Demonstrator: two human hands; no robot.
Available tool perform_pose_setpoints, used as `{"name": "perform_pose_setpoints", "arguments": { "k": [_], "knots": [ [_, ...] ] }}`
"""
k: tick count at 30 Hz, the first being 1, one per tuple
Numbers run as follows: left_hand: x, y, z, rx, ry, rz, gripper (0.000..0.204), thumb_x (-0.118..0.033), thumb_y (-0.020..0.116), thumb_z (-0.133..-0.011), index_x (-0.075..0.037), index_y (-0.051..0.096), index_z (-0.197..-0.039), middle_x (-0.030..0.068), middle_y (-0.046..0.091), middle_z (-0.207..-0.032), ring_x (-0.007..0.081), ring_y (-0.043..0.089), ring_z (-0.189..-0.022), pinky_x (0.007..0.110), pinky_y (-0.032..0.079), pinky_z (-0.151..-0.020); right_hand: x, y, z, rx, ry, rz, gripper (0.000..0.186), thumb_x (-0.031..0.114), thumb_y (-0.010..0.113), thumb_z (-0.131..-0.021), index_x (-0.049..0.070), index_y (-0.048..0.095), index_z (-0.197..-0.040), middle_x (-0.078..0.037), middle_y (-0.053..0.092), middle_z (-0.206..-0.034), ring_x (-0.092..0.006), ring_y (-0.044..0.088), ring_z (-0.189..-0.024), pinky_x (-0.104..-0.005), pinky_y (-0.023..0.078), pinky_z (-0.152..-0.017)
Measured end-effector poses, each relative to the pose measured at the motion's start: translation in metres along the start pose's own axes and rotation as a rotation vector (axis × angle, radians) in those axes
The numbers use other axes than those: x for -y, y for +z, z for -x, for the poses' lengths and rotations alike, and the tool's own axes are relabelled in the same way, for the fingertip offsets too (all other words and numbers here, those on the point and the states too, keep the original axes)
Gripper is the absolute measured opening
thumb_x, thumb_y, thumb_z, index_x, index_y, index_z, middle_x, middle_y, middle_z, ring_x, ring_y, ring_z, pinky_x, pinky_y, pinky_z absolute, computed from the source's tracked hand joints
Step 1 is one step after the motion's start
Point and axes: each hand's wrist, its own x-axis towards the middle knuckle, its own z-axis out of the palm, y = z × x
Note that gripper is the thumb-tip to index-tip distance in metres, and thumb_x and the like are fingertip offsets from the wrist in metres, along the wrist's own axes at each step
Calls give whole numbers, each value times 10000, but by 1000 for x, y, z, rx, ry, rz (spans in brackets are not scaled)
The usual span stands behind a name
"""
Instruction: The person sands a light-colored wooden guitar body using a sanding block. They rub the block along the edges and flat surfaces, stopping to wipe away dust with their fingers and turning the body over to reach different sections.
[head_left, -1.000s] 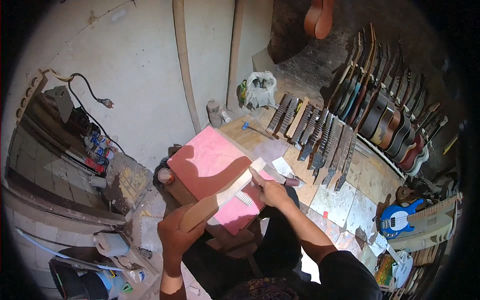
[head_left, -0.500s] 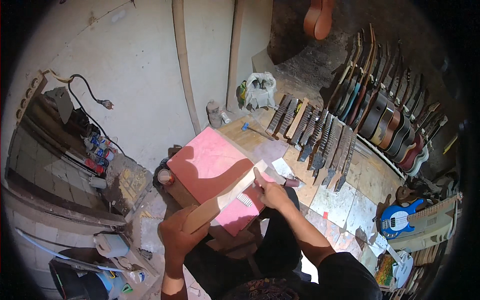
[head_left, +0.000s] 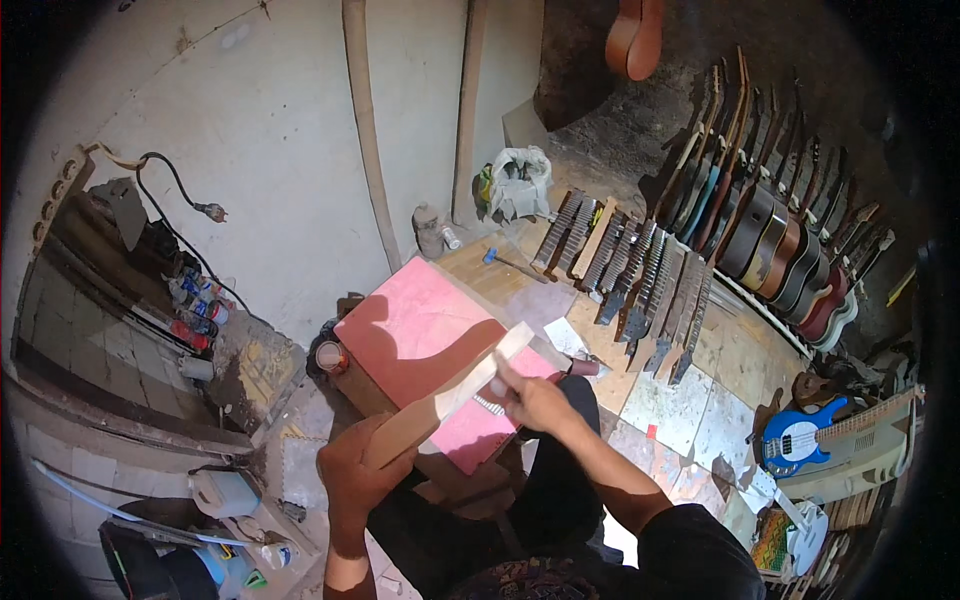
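A pale wooden guitar neck (head_left: 440, 403) lies slantwise in front of me, from lower left to upper right. My left hand (head_left: 365, 462) is closed round its near end. At the far part, my right hand (head_left: 537, 398) has its thumb side against the wood and its other fingers curled by the lower edge; whether anything small is under those fingers is hidden. Beneath the neck is a pink board (head_left: 425, 300), which carries a dark shadow. A small white ribbed patch (head_left: 488, 404) shows between the neck and the right hand.
Several dark fretted necks (head_left: 640, 275) lie in a row on the floor beside a blue-headed hammer (head_left: 490, 256). Guitars (head_left: 760, 230) lean on a rack at right, with a blue bass (head_left: 795, 440) nearer. A cup (head_left: 330, 355) stands left of the board; a white sack (head_left: 520, 183) stands behind.
My right hand has slid back slightly along the neck, toward my left hand, and its thumb has come off the top face. The left hand and the neck stay nearly still.
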Motion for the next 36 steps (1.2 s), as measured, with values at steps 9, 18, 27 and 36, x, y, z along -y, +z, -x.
{"name": "perform_pose_setpoints", "arguments": {
  "k": [9,18,27,36],
  "knots": [
    [1,-1,-2,2,-50,44,448,-211,928,-729,-53,783,-1122,157,799,-1016,294,793,-912,381,620,-818,38,15,27,124,-315,-585,1061,-91,616,-841,186,112,-1732,-187,569,-1554,-237,673,-1235,-322,501,-1037],
    [-3,-2,-6,16,-93,45,458,-217,903,-740,-37,769,-1139,161,796,-1004,281,785,-911,380,606,-837,11,42,7,-136,-100,-315,1074,2,668,-863,205,66,-1729,-200,712,-961,-310,737,-870,-384,567,-813],
    [6,-2,-6,-7,-109,54,485,-227,881,-747,-17,755,-1165,165,796,-1024,268,784,-935,385,603,-852,7,11,-10,-502,-107,-644,625,-5,611,-875,-6,560,-1499,-145,656,-1401,-239,638,-1260,-351,496,-1076],
    [-9,1,-17,6,-129,15,481,-220,879,-735,-8,753,-1148,171,796,-1011,278,790,-937,398,609,-850,58,67,-25,-513,-242,-464,683,-53,573,-877,59,523,-1549,-231,472,-1619,-356,488,-1487,-392,421,-1219]
  ]
}}
